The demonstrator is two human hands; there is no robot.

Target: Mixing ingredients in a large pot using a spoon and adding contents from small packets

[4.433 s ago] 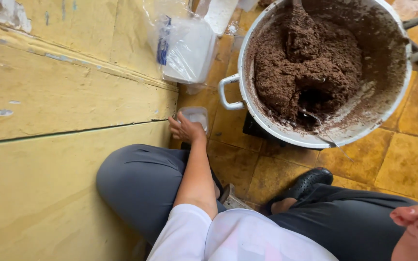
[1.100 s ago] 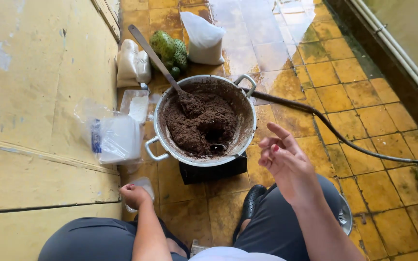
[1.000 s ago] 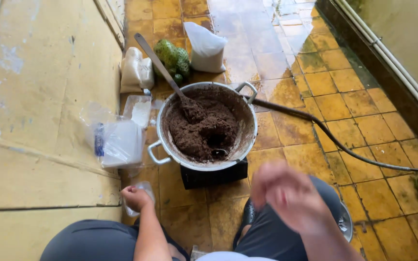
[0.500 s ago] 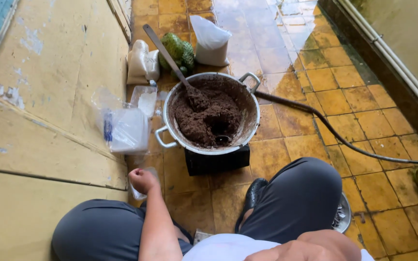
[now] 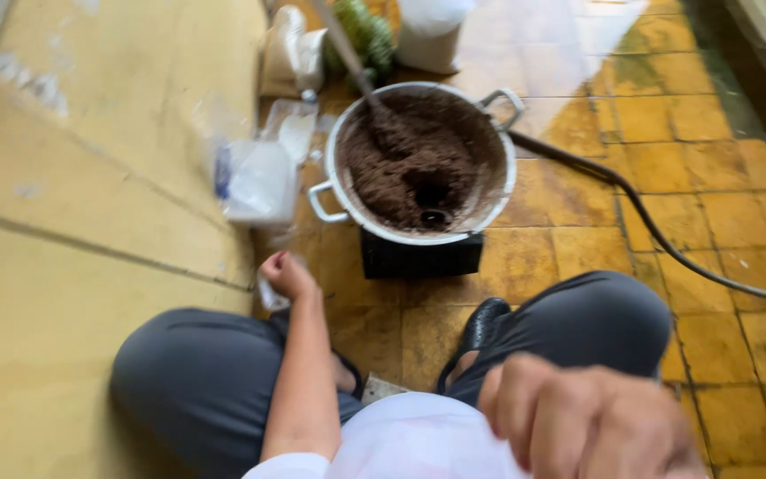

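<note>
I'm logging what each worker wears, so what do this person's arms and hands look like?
Both hands are bare, with no gloves. The left hand shows a bare forearm below a short white sleeve. The right hand is blurred, close to the camera; no sleeve shows there.

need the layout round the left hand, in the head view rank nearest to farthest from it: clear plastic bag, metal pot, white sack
1. Clear plastic bag, just beyond the left hand, by the wall.
2. Metal pot, ahead and to the right, on a black stand.
3. White sack, farthest, at the top edge.
</note>
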